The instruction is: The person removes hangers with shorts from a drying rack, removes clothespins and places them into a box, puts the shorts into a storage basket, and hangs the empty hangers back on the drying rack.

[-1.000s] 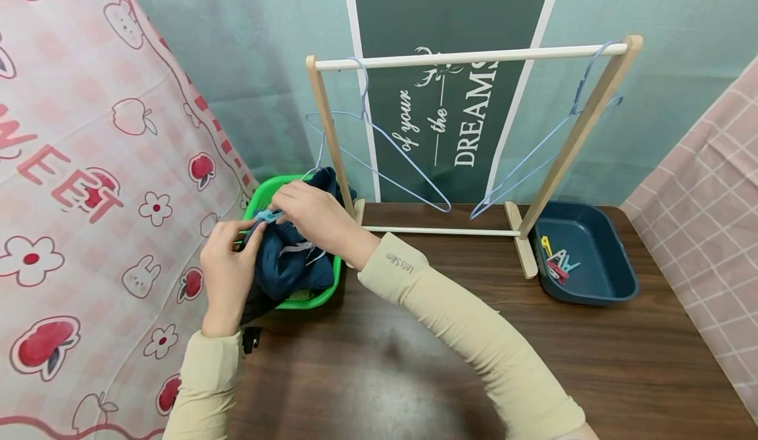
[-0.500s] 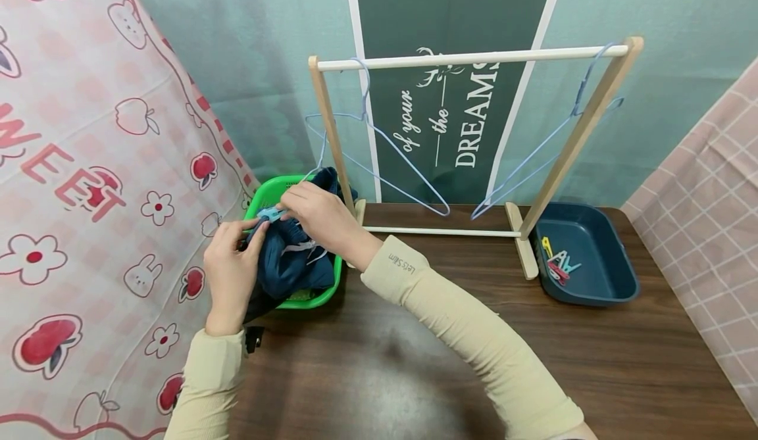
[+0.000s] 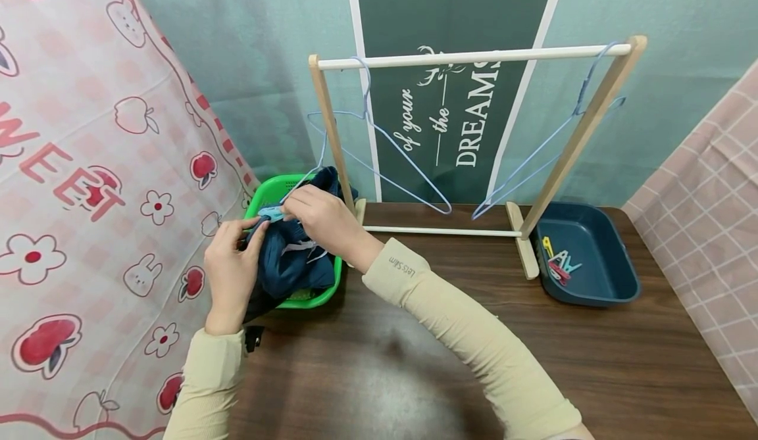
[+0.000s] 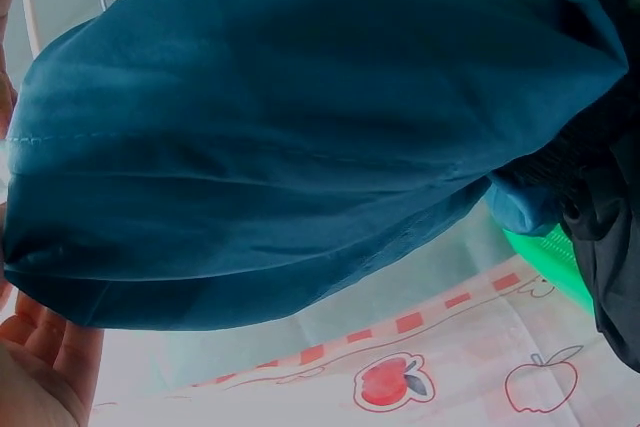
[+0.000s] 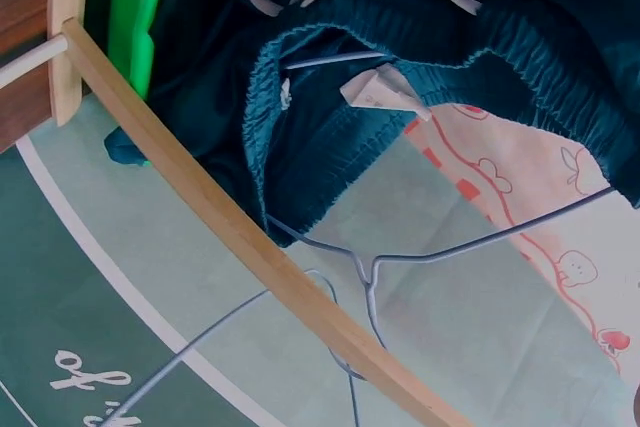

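Observation:
Dark blue drawstring pants (image 3: 281, 266) lie bunched over the green basket (image 3: 314, 303). My left hand (image 3: 233, 266) pinches their edge between thumb and fingers. Against that same edge is a light blue clothespin (image 3: 272, 213), pinched by the fingers of my right hand (image 3: 324, 215). Whether its jaws have closed on the cloth cannot be seen. In the right wrist view a blue wire hanger (image 5: 480, 245) runs into the gathered waistband (image 5: 265, 127), where a white label (image 5: 385, 92) shows. Cloth covers much of my left hand (image 4: 50, 357) in the left wrist view.
A wooden rack with a white top rail (image 3: 474, 56) stands behind the basket, other wire hangers (image 3: 408, 160) hanging from it. At the right, a dark blue tray (image 3: 610, 295) holds several clothespins (image 3: 559, 268). Black cloth (image 4: 610, 237) hangs over the basket's side.
My right hand has shifted slightly right and down, and more of the light blue clothespin shows. My left hand still pinches the pants, having moved only a little right.

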